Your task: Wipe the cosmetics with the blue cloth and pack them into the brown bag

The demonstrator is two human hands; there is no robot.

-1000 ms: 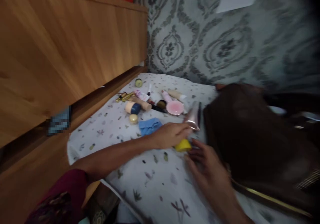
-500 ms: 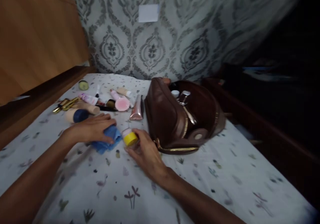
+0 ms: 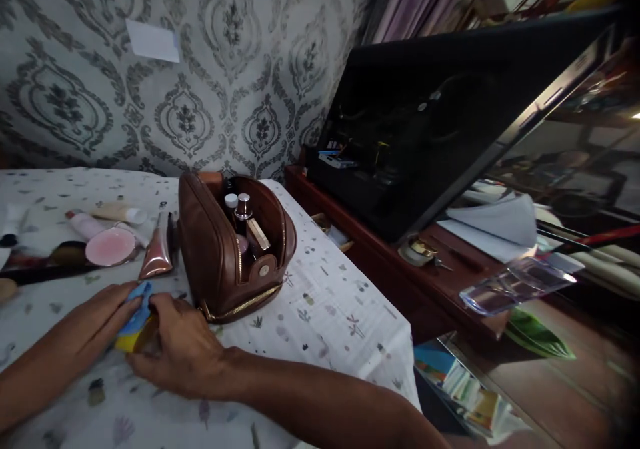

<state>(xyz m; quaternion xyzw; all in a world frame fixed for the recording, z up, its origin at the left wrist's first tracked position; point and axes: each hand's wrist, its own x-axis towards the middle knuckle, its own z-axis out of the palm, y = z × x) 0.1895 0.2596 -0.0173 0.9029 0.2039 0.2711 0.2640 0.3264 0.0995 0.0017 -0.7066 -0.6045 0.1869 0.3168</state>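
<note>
My left hand (image 3: 103,319) is closed on a blue cloth (image 3: 141,293), which it presses against a small yellow-lidded jar (image 3: 128,340). Wrapped round that jar is my right hand (image 3: 183,345), its fingers hiding most of it. Just beyond my hands lies a shiny pink squeeze tube (image 3: 157,254). A brown zip bag (image 3: 210,262) stands open to the right, holding a silver-capped bottle (image 3: 243,207), a white-capped bottle (image 3: 231,201) and a gold-edged box (image 3: 258,237). A round pink compact (image 3: 111,247) rests on the left.
Several more cosmetics, including a beige tube (image 3: 117,213), lie on the patterned white cloth (image 3: 320,362). Right of it, a dark wooden ledge (image 3: 370,272) carries a television (image 3: 430,115), a glass jar (image 3: 418,251) and papers (image 3: 493,225). A patterned wall (image 3: 230,89) rises behind.
The view has swung right. My left hand has brought the blue cloth onto the yellow-lidded jar, which my right hand still holds. The two hands are now together.
</note>
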